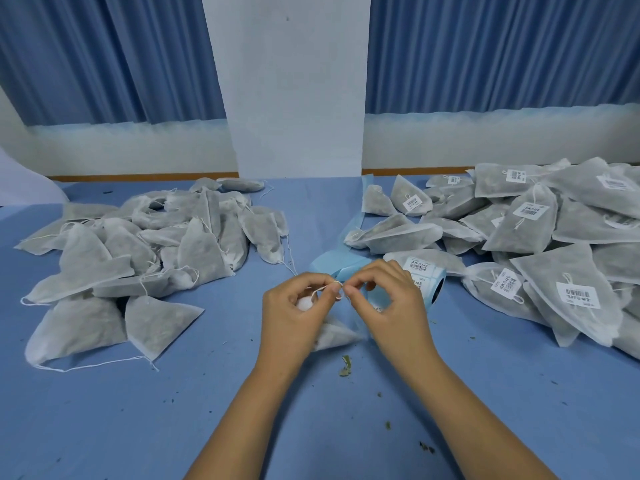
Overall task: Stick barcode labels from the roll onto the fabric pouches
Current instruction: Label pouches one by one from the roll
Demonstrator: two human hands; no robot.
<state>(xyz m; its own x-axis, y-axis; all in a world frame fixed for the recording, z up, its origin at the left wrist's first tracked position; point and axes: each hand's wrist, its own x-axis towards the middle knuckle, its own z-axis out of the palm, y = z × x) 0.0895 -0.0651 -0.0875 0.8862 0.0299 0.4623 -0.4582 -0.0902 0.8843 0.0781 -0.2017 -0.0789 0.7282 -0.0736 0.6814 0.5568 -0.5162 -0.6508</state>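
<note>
Fabric pouch [334,336] beneath left hand [294,313], right hand [391,306], both pinching its drawstring [325,288]

A fabric pouch [337,336] is held at the near middle of the blue desk [138,410], its gathered neck gripped in the left hand [294,313] and its white drawstring [323,288] pinched between the fingertips of both hands, the right hand [391,306] just beside the left. The label roll [427,289] is seen lying just behind the right hand. A heap of unlabelled pouches [138,251] is spread at the left and a heap of labelled pouches [554,244] at the right, with leaf crumbs [345,367] scattered near the wrists.
</note>
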